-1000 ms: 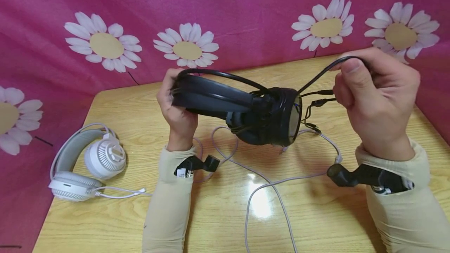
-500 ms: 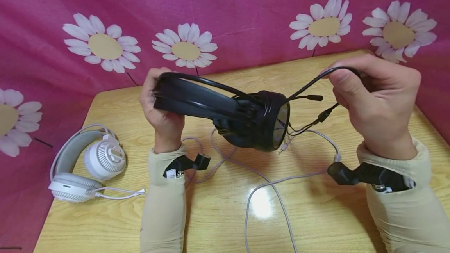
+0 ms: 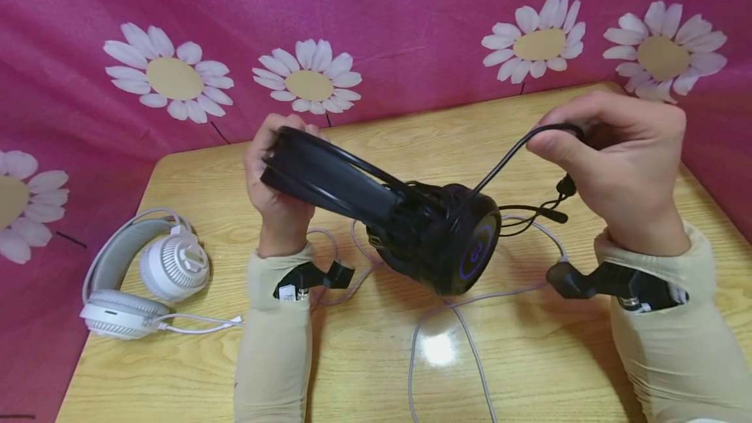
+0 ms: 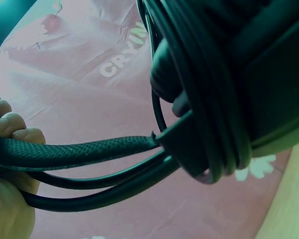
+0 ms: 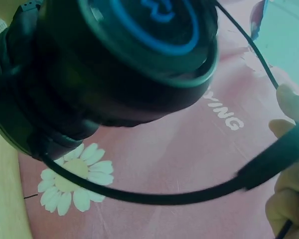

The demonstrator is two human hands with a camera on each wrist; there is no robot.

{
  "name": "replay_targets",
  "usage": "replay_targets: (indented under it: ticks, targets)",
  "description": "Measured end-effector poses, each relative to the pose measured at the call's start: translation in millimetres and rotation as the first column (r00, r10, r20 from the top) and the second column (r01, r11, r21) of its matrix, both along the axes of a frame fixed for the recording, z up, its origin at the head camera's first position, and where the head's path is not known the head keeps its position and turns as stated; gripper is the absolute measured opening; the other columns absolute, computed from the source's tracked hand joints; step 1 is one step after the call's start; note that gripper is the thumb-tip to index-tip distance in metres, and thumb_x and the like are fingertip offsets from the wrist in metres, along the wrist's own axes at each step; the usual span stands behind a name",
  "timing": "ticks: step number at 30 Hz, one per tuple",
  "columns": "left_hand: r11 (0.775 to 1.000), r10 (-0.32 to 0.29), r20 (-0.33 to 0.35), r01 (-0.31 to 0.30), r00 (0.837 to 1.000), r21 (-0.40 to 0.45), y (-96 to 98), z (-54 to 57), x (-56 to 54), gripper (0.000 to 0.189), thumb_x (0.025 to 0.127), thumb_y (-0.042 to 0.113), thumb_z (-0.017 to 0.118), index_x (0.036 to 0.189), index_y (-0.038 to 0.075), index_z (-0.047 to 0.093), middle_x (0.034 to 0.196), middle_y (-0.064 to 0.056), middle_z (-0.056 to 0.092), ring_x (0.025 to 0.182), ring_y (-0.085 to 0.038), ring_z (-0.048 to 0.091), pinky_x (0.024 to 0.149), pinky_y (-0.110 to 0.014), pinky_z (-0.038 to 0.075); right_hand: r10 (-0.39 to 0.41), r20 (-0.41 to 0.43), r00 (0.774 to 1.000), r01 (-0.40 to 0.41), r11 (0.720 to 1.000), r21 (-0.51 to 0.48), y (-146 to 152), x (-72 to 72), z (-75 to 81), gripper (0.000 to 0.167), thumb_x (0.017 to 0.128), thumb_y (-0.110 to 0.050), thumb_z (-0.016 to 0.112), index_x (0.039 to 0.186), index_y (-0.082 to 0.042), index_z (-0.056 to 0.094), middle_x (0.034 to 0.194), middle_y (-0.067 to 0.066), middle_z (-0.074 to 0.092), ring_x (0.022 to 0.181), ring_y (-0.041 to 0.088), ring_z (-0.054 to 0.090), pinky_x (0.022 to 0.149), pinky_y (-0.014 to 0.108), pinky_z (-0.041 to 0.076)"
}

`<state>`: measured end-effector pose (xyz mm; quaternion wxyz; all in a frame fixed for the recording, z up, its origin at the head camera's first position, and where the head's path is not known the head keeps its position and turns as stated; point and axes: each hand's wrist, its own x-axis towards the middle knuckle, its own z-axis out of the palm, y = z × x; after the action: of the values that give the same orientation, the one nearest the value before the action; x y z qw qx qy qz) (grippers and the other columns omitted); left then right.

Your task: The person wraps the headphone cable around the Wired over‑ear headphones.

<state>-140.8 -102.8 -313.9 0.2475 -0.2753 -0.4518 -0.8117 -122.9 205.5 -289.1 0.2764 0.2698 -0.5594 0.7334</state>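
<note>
A black headset [image 3: 346, 188] is held up above the table, tilted with its ear cups lower right. My left hand [image 3: 276, 181] grips it round the headband [image 4: 79, 152]. The near ear cup [image 3: 470, 247] shows a ring and logo in blue-violet. Several turns of black cable [image 4: 204, 89] are wrapped round the headset beside the ear cups. My right hand [image 3: 617, 162] pinches a length of this cable [image 3: 505, 158], which runs taut to the ear cup. In the right wrist view, the microphone arm [image 5: 154, 199] curves below the cup, its thicker tip overlapping my right fingers [image 5: 289, 199].
A white headset [image 3: 126, 273] lies at the table's left side. Its short cable end [image 3: 200, 323] points toward my left sleeve. A long lilac-grey cable [image 3: 470, 338] loops across the wooden table [image 3: 364, 371]. Behind stands a pink cloth [image 3: 411, 31] printed with daisies.
The headset has tilted, its ear cups dropping and turning so the lit logo shows. My left hand has shifted slightly left overall. My right hand has come lower and slightly left, still pinching the cable.
</note>
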Motion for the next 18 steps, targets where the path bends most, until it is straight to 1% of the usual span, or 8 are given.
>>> replay_targets:
  ticks: [4,8,10,13,15,18]
  targets:
    - [0.998,-0.066,-0.003,0.066,0.998,-0.012,5.0,-3.1,0.4,0.020,0.093,0.026,0.053,0.096,0.010,0.065,0.086,-0.002,0.061,0.075,-0.017,0.061,0.075,-0.030,0.055,0.010,0.000,1.000,-0.010,1.000,0.024,-2.5,-0.8,-0.5,0.030,0.071,0.005,0.090,0.079,0.023,0.068,0.072,0.006,0.075,0.052,0.008,0.052,0.050,0.015,0.039]
    - [0.991,-0.130,0.013,0.130,0.991,-0.014,10.7,-4.0,0.6,0.020,0.092,0.028,0.056,0.096,0.010,0.064,0.082,-0.001,0.061,0.073,-0.018,0.058,0.074,-0.030,0.053,0.023,-0.004,1.000,-0.023,0.999,0.047,-4.4,-1.6,-1.5,0.029,0.072,0.004,0.090,0.079,0.022,0.068,0.071,0.005,0.075,0.053,0.007,0.051,0.052,0.015,0.039]
    - [0.987,-0.161,0.016,0.161,0.987,-0.001,13.2,-4.0,0.5,0.021,0.090,0.029,0.057,0.095,0.009,0.064,0.080,-0.002,0.060,0.071,-0.018,0.056,0.073,-0.031,0.052,0.033,-0.002,0.999,-0.033,0.998,0.057,-5.4,-2.3,-2.4,0.029,0.073,0.003,0.090,0.080,0.022,0.068,0.071,0.004,0.074,0.053,0.006,0.050,0.052,0.015,0.038]
    - [0.982,-0.188,0.009,0.188,0.982,0.016,16.1,-3.3,-0.1,0.022,0.089,0.030,0.059,0.093,0.009,0.062,0.076,-0.002,0.057,0.066,-0.018,0.052,0.068,-0.031,0.049,0.047,0.005,0.999,-0.048,0.995,0.089,-6.6,-3.5,-3.9,0.028,0.074,0.002,0.089,0.080,0.020,0.069,0.070,0.002,0.074,0.052,0.006,0.049,0.051,0.015,0.037]
    - [0.979,-0.201,0.011,0.200,0.980,0.041,17.7,-3.0,-0.3,0.022,0.088,0.031,0.059,0.091,0.009,0.061,0.074,-0.002,0.054,0.064,-0.018,0.049,0.065,-0.032,0.045,0.062,0.014,0.998,-0.063,0.991,0.115,-7.2,-4.0,-5.0,0.028,0.075,-0.001,0.089,0.081,0.019,0.070,0.071,0.001,0.074,0.051,0.006,0.047,0.050,0.015,0.035]
    - [0.968,-0.235,0.001,0.234,0.972,0.086,18.0,-5.6,-2.5,0.026,0.089,0.036,0.060,0.090,0.010,0.060,0.073,-0.001,0.050,0.062,-0.017,0.042,0.063,-0.031,0.041,0.095,0.032,0.995,-0.098,0.984,0.152,-8.2,-4.8,-6.8,0.026,0.077,-0.004,0.089,0.083,0.015,0.072,0.073,0.001,0.074,0.051,0.007,0.045,0.049,0.016,0.034]
